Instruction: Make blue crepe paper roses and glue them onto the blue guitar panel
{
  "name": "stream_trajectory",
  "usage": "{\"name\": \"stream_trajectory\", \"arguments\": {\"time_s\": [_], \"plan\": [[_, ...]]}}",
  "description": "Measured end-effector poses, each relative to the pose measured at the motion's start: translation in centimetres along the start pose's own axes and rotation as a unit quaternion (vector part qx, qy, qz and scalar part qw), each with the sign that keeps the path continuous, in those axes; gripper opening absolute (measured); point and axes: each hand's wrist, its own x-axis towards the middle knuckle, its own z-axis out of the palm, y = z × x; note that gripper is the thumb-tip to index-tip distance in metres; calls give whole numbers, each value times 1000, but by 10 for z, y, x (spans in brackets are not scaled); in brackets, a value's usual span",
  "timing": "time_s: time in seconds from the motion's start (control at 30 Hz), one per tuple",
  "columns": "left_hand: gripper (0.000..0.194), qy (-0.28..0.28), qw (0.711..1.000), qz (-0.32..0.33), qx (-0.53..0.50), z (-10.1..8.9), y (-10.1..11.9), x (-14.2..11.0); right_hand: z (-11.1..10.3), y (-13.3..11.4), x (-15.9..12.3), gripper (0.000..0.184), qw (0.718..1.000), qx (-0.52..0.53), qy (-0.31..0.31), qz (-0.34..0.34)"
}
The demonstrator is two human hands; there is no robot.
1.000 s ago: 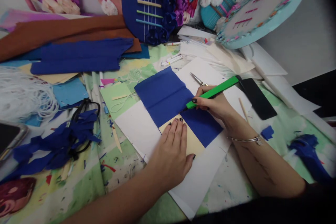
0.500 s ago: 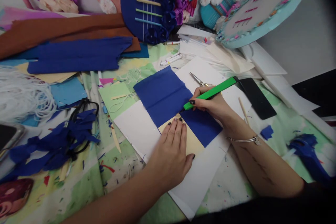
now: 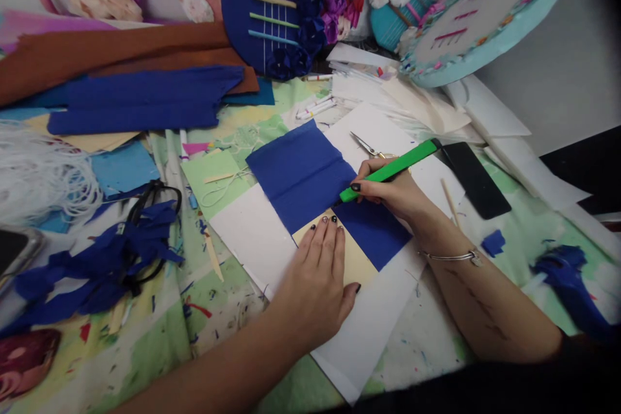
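While the left hand lay flat on cream card, the right hand gripped a slim green tool near its far corner, blue paper apparently uncut.

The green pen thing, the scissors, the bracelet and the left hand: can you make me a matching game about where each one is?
Things
1. Green pen-like tool
2. Scissors
3. Bracelet
4. Left hand

Places
A. Around the right wrist
B. Laid over the cream square
C. Held in the right hand
D. On the white sheet, beyond the right hand

Right pairs: 1-C, 2-D, 3-A, 4-B
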Motion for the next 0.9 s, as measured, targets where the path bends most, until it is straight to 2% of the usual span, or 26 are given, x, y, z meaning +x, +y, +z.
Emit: {"name": "stream_trajectory", "arguments": {"time_s": [0.3,0.9], "plan": [[68,-8,1000,-2,-5,2,0,-2,-1,0,1,17,1000,-6,-4,-11],[68,3,1000,-5,2,1,1,-2,-5,2,3,18,1000,29,1,1]]}}
